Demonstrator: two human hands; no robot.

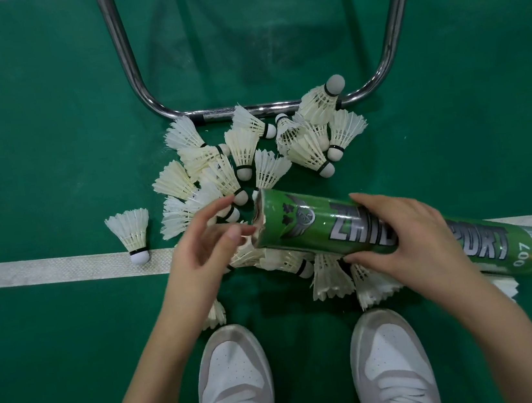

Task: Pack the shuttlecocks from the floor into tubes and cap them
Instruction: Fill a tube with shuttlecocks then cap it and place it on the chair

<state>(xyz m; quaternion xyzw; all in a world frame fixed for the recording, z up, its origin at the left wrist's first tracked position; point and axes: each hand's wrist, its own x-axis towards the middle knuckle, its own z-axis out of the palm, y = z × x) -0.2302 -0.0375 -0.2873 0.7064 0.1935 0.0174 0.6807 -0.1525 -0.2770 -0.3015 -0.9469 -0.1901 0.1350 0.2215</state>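
**While R hand grips tube, L hand hovers at its mouth**

As the right hand (pixel 408 236) wraps its fingers round the green tube (pixel 315 225) (lying tilted, open end left), the left hand (pixel 202 243) sits w/ fingers loosely spread at the mouth, holding nothing. Shuttlecocks (pixel 244 150) lie heaped on the green floor (pixel 28 131), far side, near a chrome frame (pixel 262 108); one shuttlecock (pixel 131 232) stands apart, left, on the white line (pixel 30 273).

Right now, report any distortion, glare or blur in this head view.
Head view: wide-angle bending curves the white line and splays the chrome frame; glare streaks the green tube and the frame; the left hand looks slightly soft; soft shadows fall under the shuttlecocks; lighting is even.
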